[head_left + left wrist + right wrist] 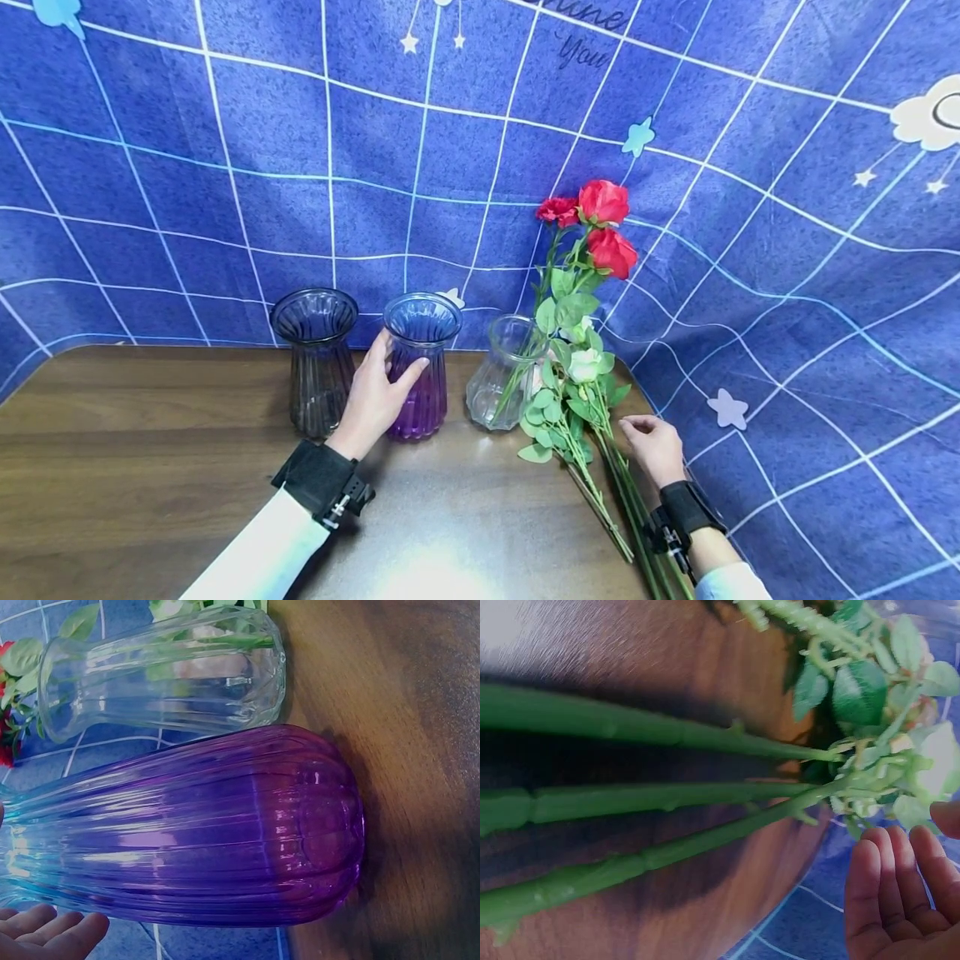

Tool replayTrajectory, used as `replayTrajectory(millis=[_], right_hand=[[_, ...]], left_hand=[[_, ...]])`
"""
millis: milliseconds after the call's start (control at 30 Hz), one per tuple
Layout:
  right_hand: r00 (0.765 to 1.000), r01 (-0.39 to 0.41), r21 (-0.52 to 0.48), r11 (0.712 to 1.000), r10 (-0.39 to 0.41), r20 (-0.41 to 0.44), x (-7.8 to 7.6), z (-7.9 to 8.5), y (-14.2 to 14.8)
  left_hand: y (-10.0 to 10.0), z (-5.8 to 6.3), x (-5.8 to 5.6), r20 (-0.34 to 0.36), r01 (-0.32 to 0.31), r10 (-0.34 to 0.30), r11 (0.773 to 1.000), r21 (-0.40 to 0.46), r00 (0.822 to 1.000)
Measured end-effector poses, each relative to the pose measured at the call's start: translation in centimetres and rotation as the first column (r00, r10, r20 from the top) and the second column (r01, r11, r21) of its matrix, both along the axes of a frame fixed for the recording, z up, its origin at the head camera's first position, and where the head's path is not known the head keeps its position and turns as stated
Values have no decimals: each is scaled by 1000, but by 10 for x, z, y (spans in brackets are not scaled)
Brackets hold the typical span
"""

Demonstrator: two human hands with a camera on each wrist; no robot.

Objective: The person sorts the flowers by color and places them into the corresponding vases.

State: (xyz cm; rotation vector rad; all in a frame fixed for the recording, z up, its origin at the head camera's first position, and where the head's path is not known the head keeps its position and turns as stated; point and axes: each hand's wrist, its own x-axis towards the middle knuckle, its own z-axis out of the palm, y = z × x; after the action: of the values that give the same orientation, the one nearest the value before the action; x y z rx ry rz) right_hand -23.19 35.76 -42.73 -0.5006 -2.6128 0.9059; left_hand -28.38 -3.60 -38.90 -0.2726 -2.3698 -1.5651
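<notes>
Purple vase (420,408) stands on the desk (187,433) between a dark vase (315,379) and a clear vase (489,404). The left hand (377,393), fingers loosely spread, is at its neck, contact unclear; even, gentle pressure should suit glass. The right hand (656,447), fingers relaxed, holds nothing beside stems (630,726).

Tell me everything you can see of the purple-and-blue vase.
The purple-and-blue vase looks like transparent, ribbed glass: a flared blue rim, a narrower neck, and a body shading through purple to magenta near the base. No stems show inside it. It stands upright on the wood-look table, between the dark vase and the clear vase. The left hand is at its upper part, thumb in front; firm contact is hard to tell.
</notes>
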Motion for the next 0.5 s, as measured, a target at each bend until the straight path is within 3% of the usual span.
replayTrajectory(millis=[267,500], right_hand=[[998,-62,44,997,62,15,-9,-18,3],[995,-98,59,993,97,25,-16,-24,-4]], left_hand=[[2,-4,-2,-9,-1,1,1000,4,1000],[2,-5,-1,-2,-3,3,1000,-3,1000]])
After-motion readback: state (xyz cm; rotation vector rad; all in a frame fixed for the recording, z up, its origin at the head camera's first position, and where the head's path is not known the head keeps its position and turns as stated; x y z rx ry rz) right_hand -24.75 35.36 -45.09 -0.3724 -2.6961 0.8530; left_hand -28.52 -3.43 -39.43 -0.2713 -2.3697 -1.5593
